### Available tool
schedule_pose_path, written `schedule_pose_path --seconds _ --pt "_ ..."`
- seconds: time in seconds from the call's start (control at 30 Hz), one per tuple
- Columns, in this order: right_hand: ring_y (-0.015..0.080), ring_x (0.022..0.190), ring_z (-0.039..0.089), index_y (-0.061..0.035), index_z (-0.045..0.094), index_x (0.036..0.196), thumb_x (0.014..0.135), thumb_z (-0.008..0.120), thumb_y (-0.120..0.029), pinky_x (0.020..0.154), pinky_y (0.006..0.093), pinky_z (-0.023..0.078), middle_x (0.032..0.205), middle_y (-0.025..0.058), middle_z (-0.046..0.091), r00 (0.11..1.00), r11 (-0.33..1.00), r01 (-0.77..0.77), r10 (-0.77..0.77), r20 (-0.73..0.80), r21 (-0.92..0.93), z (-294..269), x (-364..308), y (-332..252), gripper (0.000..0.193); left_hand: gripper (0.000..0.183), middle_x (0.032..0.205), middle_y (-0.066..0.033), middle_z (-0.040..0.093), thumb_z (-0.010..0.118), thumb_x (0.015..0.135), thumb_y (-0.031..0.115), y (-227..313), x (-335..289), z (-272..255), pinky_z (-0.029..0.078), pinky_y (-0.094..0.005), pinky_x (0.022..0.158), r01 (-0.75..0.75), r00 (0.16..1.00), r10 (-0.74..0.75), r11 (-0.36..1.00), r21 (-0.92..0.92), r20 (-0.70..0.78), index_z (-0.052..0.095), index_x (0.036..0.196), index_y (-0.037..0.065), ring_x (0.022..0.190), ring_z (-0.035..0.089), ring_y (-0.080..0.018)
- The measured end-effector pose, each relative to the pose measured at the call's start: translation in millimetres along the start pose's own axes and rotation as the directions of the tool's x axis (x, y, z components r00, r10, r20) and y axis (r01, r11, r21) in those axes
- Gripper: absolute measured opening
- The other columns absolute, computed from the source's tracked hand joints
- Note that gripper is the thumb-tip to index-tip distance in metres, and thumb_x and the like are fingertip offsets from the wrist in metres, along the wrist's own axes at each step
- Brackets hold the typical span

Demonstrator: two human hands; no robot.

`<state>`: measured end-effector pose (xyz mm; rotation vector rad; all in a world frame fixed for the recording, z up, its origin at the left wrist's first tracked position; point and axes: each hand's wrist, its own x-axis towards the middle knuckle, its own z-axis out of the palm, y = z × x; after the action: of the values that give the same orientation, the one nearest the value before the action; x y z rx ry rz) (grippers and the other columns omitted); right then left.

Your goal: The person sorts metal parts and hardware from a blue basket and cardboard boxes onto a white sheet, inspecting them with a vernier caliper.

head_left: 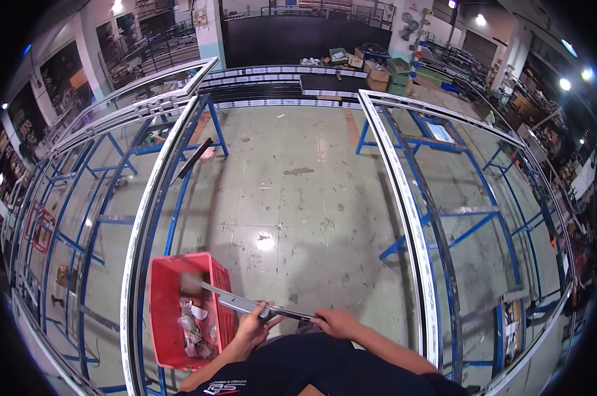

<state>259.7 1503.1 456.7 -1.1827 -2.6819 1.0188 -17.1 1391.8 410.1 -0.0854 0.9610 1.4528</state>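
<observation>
A long, thin grey metal strip (238, 302) with a dark edge lies across the front of my body, slanting up toward the left. My left hand (251, 327) grips it near its middle, fingers wrapped round it beside a small dark part. At the strip's right end, my right hand (338, 323) pinches it between thumb and fingers. The left end reaches over a red plastic crate (224, 310), blurred there. Inside the crate lie crumpled clear plastic bags (196, 333) with small contents that I cannot make out.
White-and-black frames rest on blue metal stands, one left (147, 198) and one right (404, 198), with a tiled floor (292, 198) between them. Wrapped dark profiles (265, 86) are stacked at the back. Boxes and green bins (397, 69) stand far right of those.
</observation>
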Motion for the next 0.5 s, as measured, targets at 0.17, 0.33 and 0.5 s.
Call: schedule_pose_path --seconds 0.17,0.33,0.5 --pt "0.0422 0.081 0.068 -0.0147 0.066 0.112 0.111 0.053 -0.041 0.071 0.0537 0.052 0.087 0.0139 0.072 0.898 0.941 0.266 -0.321 0.302 0.211 -98 213 -10 0.03 0.02 0.114 -0.0136 0.071 0.07 0.104 0.02 133 76 31 0.068 -0.0544 0.087 -0.247 0.96 0.231 0.965 -0.09 -0.159 0.062 0.116 0.007 0.1 0.075 -0.0309" --pt "0.0425 0.084 0.068 -0.0147 0.067 0.11 0.111 0.052 -0.037 0.073 0.0542 0.052 0.089 0.0157 0.07 0.881 0.94 0.339 -0.329 0.339 0.028 -156 408 -25 0.027 0.016 0.106 -0.0102 0.074 0.071 0.103 0.021 231 195 45 0.068 -0.052 0.086 -0.357 0.909 0.299 0.918 -0.173 -0.289 0.066 0.113 0.009 0.096 0.075 -0.0309" --pt "0.042 0.094 0.07 -0.013 0.073 0.114 0.11 0.054 -0.038 0.083 0.0542 0.054 0.097 0.0163 0.075 0.968 0.947 0.187 -0.222 0.113 0.261 -188 547 9 0.032 0.024 0.115 -0.0097 0.072 0.071 0.103 0.024 364 355 109 0.067 -0.051 0.091 -0.259 0.953 0.251 0.965 -0.03 -0.173 0.063 0.121 0.011 0.111 0.074 -0.0344"
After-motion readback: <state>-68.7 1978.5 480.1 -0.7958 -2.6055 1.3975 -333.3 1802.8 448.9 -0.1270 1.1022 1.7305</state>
